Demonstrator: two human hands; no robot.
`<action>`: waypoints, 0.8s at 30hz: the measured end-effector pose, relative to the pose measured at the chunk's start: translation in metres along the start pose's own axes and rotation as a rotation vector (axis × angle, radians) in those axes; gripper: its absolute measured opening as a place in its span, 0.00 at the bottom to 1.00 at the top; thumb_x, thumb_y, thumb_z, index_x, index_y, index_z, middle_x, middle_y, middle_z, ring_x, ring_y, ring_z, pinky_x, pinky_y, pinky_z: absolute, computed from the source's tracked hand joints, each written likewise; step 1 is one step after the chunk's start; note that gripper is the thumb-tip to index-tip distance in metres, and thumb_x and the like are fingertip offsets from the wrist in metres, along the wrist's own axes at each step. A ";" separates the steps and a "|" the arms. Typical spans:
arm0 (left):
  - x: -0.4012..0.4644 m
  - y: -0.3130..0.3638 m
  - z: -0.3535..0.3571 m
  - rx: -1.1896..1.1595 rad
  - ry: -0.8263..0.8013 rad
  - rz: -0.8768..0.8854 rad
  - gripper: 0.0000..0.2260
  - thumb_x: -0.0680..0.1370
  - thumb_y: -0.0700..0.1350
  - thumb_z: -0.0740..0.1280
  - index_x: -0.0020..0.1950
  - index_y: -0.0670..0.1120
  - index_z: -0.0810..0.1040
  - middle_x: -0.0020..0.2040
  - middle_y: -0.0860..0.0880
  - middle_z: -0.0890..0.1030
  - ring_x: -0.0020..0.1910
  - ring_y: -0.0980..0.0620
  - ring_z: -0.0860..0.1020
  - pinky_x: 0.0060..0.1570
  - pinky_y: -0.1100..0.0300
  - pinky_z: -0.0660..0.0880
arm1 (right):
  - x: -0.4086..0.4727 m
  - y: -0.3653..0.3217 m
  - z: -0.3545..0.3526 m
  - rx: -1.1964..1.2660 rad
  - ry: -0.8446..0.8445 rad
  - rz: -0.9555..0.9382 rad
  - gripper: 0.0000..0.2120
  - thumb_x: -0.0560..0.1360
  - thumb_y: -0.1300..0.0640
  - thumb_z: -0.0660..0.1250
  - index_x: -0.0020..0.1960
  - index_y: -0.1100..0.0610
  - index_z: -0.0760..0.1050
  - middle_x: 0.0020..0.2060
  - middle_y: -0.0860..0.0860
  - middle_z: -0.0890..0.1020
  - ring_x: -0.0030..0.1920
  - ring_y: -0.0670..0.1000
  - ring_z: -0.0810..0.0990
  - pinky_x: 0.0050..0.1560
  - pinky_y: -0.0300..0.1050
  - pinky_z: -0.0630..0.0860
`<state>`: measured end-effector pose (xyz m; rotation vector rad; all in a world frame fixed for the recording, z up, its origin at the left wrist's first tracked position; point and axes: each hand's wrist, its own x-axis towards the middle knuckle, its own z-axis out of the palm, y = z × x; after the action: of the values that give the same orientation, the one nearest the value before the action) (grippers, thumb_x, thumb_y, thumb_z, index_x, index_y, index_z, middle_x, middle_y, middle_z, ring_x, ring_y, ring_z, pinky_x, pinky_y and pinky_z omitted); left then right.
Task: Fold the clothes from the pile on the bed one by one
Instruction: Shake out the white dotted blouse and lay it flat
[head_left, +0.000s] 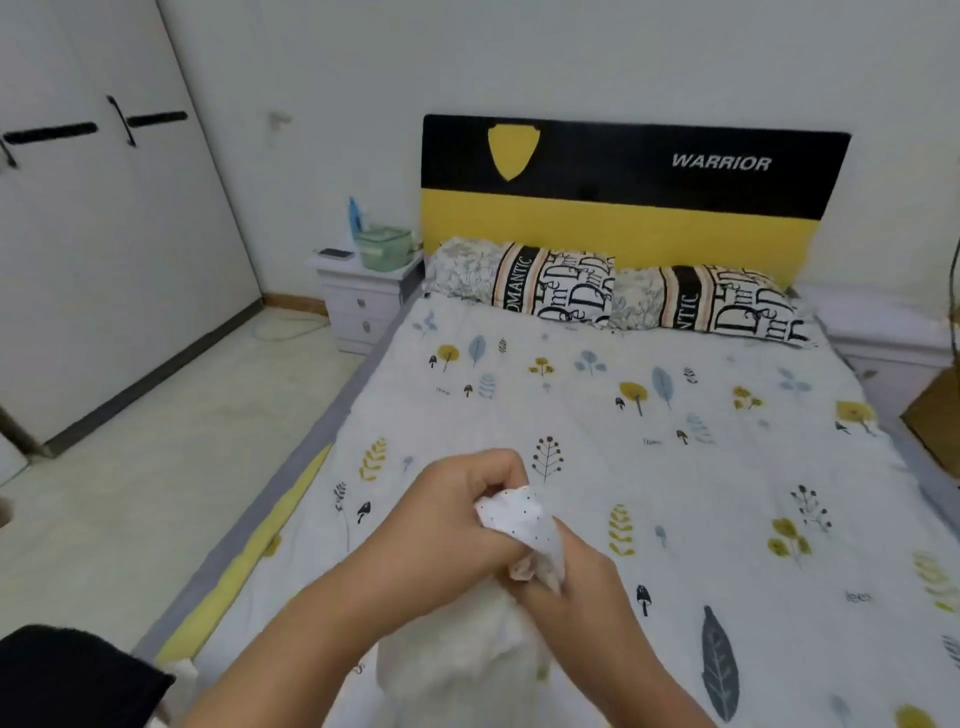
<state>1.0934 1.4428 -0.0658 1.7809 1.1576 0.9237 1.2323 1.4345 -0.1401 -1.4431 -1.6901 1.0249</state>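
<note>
While we clench the white dotted garment (524, 519) in our left hand (457, 514) above the bed (675, 441), its length hangs straight down from that grip, with our right hand (576, 577) pinching just below.

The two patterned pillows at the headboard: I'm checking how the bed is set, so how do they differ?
The left patterned pillow lies nearer the white nightstand; the right patterned pillow lies toward the bed's far side. The left one sits higher in the head view; the right one sits lower and angles downward at its outer end. Both show a grey floral section, a dark lettered band and black-and-white lettering, and lie below the black and yellow headboard.
</note>
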 end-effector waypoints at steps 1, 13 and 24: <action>-0.003 0.014 -0.008 -0.015 0.038 0.022 0.15 0.65 0.33 0.71 0.30 0.52 0.71 0.27 0.58 0.71 0.27 0.63 0.66 0.28 0.71 0.63 | -0.003 -0.016 -0.010 -0.016 0.033 -0.002 0.02 0.67 0.48 0.63 0.39 0.43 0.73 0.35 0.36 0.79 0.34 0.36 0.74 0.36 0.30 0.70; -0.073 0.078 -0.026 -0.143 -0.086 -0.361 0.30 0.65 0.71 0.63 0.60 0.54 0.72 0.53 0.59 0.78 0.49 0.60 0.78 0.45 0.64 0.75 | -0.067 -0.153 -0.098 0.064 0.314 -0.179 0.12 0.70 0.70 0.58 0.31 0.58 0.70 0.25 0.44 0.73 0.27 0.41 0.65 0.26 0.32 0.61; -0.072 0.186 -0.064 -0.324 0.196 0.010 0.10 0.78 0.41 0.60 0.51 0.47 0.80 0.46 0.45 0.84 0.44 0.46 0.82 0.43 0.49 0.78 | -0.125 -0.170 -0.155 0.036 0.515 0.036 0.10 0.75 0.55 0.65 0.38 0.60 0.78 0.33 0.58 0.81 0.34 0.53 0.75 0.34 0.43 0.68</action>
<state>1.0798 1.3420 0.1174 1.4614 1.0486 1.2381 1.3105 1.3188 0.0815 -1.5542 -1.2698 0.6226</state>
